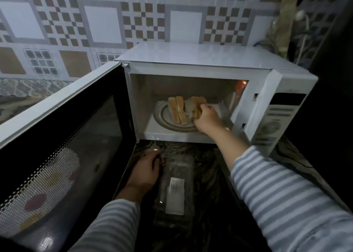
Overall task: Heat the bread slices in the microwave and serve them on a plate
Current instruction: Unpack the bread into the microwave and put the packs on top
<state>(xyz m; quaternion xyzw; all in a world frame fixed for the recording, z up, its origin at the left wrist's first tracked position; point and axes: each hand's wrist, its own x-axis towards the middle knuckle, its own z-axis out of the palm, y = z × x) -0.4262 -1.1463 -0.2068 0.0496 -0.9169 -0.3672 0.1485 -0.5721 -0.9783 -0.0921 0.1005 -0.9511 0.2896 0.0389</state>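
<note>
The microwave [215, 60] is white, its open door [63, 152] black with a dotted mesh window and a white rim; red and yellow blotches show in the glass. An orange-red glow [241, 85] sits at the cavity's upper right. The bread slices [179, 109] are pale cream with golden-tan crusts, on a grey-ringed turntable plate [162, 116]. Both sleeves [282, 190] carry blue-grey and white stripes. The wall tiles [107, 22] mix white squares, grey frames and tan-and-white checkers. The counter [208, 167] is dark with swirling veins, and a clear plastic package [176, 177] bears a white label [175, 194]
</note>
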